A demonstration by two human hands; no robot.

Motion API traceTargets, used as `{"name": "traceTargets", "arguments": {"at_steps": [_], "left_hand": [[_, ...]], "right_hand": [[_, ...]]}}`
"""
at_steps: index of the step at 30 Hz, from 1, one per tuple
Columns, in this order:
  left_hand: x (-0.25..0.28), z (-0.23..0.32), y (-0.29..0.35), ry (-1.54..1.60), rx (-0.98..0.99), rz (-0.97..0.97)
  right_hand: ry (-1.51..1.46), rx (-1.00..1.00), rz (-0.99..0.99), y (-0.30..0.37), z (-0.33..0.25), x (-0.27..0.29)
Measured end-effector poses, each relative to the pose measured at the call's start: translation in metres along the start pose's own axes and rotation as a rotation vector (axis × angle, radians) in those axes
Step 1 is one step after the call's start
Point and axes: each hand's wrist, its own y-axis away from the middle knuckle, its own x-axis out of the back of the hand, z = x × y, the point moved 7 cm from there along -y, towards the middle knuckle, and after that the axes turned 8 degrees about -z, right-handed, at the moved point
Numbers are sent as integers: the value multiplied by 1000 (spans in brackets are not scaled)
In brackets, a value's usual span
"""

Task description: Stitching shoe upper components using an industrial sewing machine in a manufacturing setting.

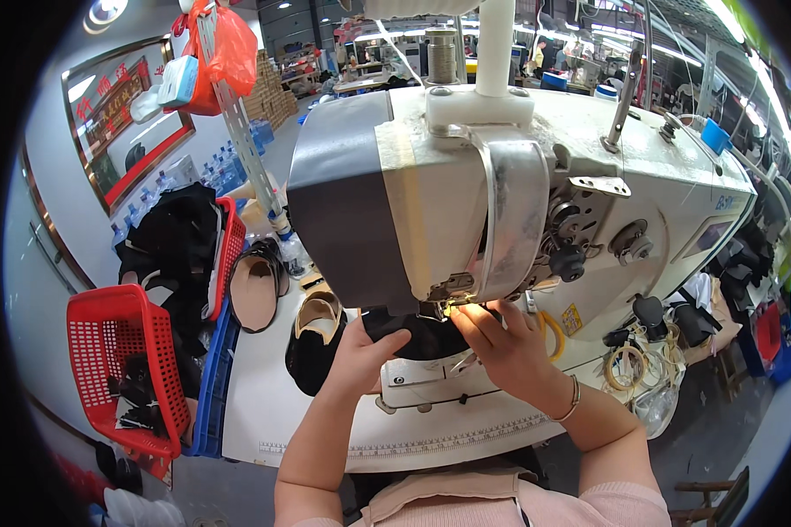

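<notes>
A large white and grey industrial sewing machine stands in front of me, its lit needle area low in the middle. Beneath it lies a black fabric piece, partly hidden by the machine head and my hands. My left hand grips the piece's left side, thumb on top. The fingers of my right hand rest on its right side, tips close beside the needle; they are bent and close together. Left of my left hand sits a black shoe upper with beige lining.
A second shoe upper lies farther left on the white table. Red baskets and a blue crate flank the table's left side. Yellow tape rolls lie right of the needle; more rolls and cords hang at the right edge.
</notes>
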Motion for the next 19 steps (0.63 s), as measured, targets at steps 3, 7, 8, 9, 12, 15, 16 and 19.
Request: {"name": "traceTargets", "arguments": {"at_steps": [3,7,8,9,12,15,16,19], "left_hand": [[3,2,-6,15,-2,-9],[8,2,-10,23,-13,-7],[10,2,-12,23,-15,-6],[12,1,-13,-5,0,5],[11,0,-16,34,-20,-11],[15,-2,-19,116,-41,-21],[17,-6,-19,135,-22,-10],[11,-10,-15,353,-119,22]], "right_hand": [[40,-28,-48,-2,-7,4],[80,-37,-82,-3,-13,1],[80,-36,-81,-3,-14,1],[85,-47,-87,-4,-15,1],[116,-70,-99,-3,-19,1],[145,-91,-115,-3,-23,0],[152,-104,-132,-2,-25,-1],[161,-125,-136,-3,-28,-1]]}}
